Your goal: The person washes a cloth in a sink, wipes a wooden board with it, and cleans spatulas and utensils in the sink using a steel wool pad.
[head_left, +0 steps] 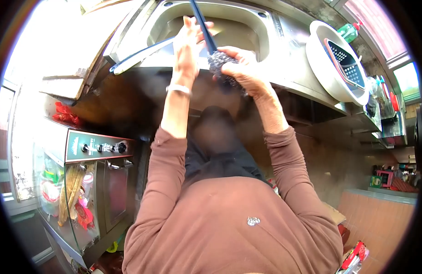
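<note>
Over the front edge of a metal sink, my right hand is closed round a silvery steel wool scrubber. The scrubber is pressed against the lower end of a dark blue rod-like handle, which runs up past the top of the view. My left hand is beside the handle, its fingers apart and pointing up; whether its palm touches the handle is hard to tell. Left of it, a blue and white long-handled utensil lies across the sink's front left edge.
A white basin holding a red-rimmed grater-like tray stands on the right counter, with a green bottle behind. At lower left is a cabinet with knobs. A wooden board is at left.
</note>
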Motion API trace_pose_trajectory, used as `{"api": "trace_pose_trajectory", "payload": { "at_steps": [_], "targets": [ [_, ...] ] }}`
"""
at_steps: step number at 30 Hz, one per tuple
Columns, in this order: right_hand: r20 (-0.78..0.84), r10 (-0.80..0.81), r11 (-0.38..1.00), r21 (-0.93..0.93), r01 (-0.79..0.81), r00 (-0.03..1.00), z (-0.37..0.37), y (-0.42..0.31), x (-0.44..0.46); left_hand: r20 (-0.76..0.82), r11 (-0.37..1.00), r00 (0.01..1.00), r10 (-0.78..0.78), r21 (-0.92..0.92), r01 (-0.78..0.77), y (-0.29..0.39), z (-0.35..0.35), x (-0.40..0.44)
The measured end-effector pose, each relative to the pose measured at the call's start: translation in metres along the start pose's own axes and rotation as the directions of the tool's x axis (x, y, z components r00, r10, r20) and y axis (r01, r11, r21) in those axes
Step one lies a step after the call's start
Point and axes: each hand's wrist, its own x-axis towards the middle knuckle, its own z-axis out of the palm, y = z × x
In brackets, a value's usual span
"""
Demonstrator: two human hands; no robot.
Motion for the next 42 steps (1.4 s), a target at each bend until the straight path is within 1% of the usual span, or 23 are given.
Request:
{"api": "trace_pose_trajectory", "payload": {
  "at_steps": [2,3,6,7,8,12,13,14,16,17,20,22,25,26,28,29,30,33,34,36,37,38,42],
  "targets": [
    [0.005,0.155,0.987,0.037,-0.155,0.988,0.012,0.007,-0.01,0.078,0.913,0.992,-0.098,-0.389,0.121,0.006,0.007,0.011],
    [-0.003,0.177,0.978,0.114,-0.176,0.984,0.013,0.006,-0.017,0.077,0.886,0.988,-0.133,-0.438,0.153,0.002,0.005,0.019],
    [0.002,0.223,0.952,0.217,-0.218,0.975,0.015,0.004,-0.034,0.125,0.88,0.979,-0.16,-0.431,0.199,0.003,0.008,0.018],
    [0.037,0.209,0.972,0.099,-0.212,0.977,0.009,0.018,-0.037,-0.064,0.924,0.979,-0.195,-0.348,0.161,0.015,0.021,0.016],
    [-0.019,0.156,0.971,0.187,-0.149,0.988,0.016,0.016,-0.047,-0.041,0.927,0.986,-0.162,-0.35,0.138,0.016,0.017,0.019],
    [-0.052,0.107,0.973,0.21,-0.094,0.993,0.012,0.01,-0.06,0.035,0.941,0.985,-0.166,-0.293,0.169,0.005,0.024,0.03],
    [-0.047,0.091,0.974,0.214,-0.079,0.995,0.009,0.009,-0.059,0.111,0.902,0.979,-0.172,-0.382,0.202,0.0,0.021,0.034],
    [-0.045,0.131,0.938,0.329,-0.109,0.99,0.004,0.004,-0.06,0.192,0.84,0.958,-0.213,-0.465,0.28,-0.002,0.014,0.039],
    [0.055,0.064,0.844,0.529,-0.084,0.996,-0.023,0.023,-0.061,0.163,0.856,0.972,-0.169,-0.464,0.227,0.005,0.02,0.035],
    [0.089,0.073,0.834,0.541,-0.11,0.993,-0.025,0.019,-0.06,0.201,0.835,0.969,-0.147,-0.499,0.23,0.003,0.022,0.036],
    [-0.048,0.011,0.964,0.264,0.002,0.999,-0.015,0.0,-0.065,0.141,0.884,0.988,-0.06,-0.453,0.118,-0.014,0.019,0.047],
    [-0.038,0.012,0.997,-0.073,-0.015,0.999,-0.015,-0.01,-0.059,0.027,0.906,0.997,-0.066,-0.418,0.071,-0.025,0.025,0.047],
    [-0.025,-0.005,0.815,-0.579,-0.01,1.0,-0.023,-0.014,-0.025,-0.019,0.959,1.0,-0.012,-0.282,0.006,-0.024,0.049,0.03],
    [-0.037,-0.149,0.82,-0.564,0.102,0.988,-0.031,-0.004,-0.007,-0.006,0.942,0.998,-0.06,-0.333,0.055,-0.019,0.055,0.029],
    [0.08,-0.132,0.92,-0.36,0.152,0.988,-0.04,-0.014,0.01,0.035,0.924,0.997,-0.069,-0.375,0.077,-0.021,0.056,0.038],
    [0.113,-0.033,0.973,-0.222,0.058,0.993,-0.037,-0.027,0.008,0.052,0.901,0.995,-0.09,-0.422,0.104,-0.018,0.055,0.04],
    [0.128,-0.009,0.985,-0.168,0.031,0.992,-0.035,-0.027,0.007,0.234,0.847,0.971,-0.05,-0.505,0.165,-0.019,0.044,0.051],
    [0.142,0.041,0.999,-0.036,-0.036,0.989,-0.029,-0.016,-0.002,0.36,0.817,0.92,-0.155,-0.477,0.324,-0.016,0.031,0.053],
    [0.117,0.099,0.99,-0.112,-0.086,0.988,-0.029,-0.019,-0.006,0.184,0.895,0.97,-0.157,-0.389,0.218,-0.021,0.039,0.047],
    [0.091,0.182,0.975,-0.149,-0.168,0.979,-0.028,-0.01,-0.021,0.143,0.884,0.965,-0.221,-0.389,0.26,-0.026,0.034,0.038],
    [0.071,0.207,0.972,-0.13,-0.197,0.976,-0.026,-0.001,-0.036,0.078,0.843,0.971,-0.226,-0.484,0.235,-0.025,0.03,0.037],
    [0.048,0.23,0.968,-0.113,-0.224,0.972,-0.025,0.008,-0.051,0.045,0.892,0.992,-0.118,-0.433,0.126,-0.03,0.021,0.042],
    [0.062,0.263,0.963,-0.072,-0.258,0.963,-0.033,0.016,-0.082,0.026,0.877,0.962,-0.272,-0.405,0.259,-0.038,0.043,0.027]
  ]
}}
